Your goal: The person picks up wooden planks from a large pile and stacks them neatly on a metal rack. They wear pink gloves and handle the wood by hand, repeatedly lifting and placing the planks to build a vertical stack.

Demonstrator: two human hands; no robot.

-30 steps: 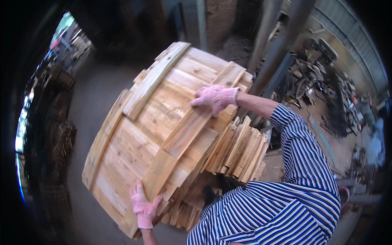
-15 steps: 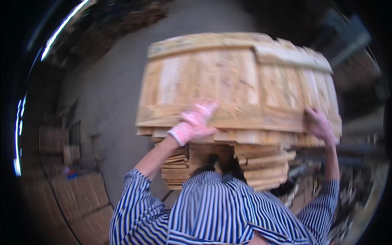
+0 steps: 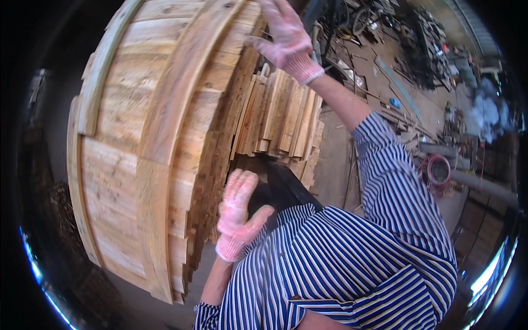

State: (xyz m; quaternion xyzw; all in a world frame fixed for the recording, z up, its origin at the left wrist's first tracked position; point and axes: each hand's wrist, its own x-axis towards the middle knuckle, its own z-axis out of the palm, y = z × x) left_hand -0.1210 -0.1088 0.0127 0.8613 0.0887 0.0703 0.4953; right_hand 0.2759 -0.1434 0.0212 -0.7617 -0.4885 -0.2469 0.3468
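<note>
A person in a blue-and-white striped shirt (image 3: 352,264) stands beside a large wooden panel (image 3: 113,187) of pale planks, which fills the view from 8 to 11 o'clock, its cross battens (image 3: 154,209) facing up and layered plank ends showing along the side nearest the wearer. The left hand (image 3: 236,214), in a pink knit glove, sits just off centre toward 7 o'clock, wide open with fingers raised and thumb spread, holding nothing and apart from the panel's near edge. The right hand (image 3: 286,41), gloved to match, reaches to 12 o'clock, also open, fingers extended and thumb out beside the panel's upper edge; it grips nothing, though whether the thumb touches the wood cannot be told. Between the two hands, toward 12 o'clock from the centre, short boards (image 3: 280,115) stand in a tight stack next to the panel. Metal scrap (image 3: 412,41) litters the floor (image 3: 335,176) at 2 o'clock, and a coiled reddish hose (image 3: 438,170) lies at 3 o'clock, beyond the right sleeve.
</note>
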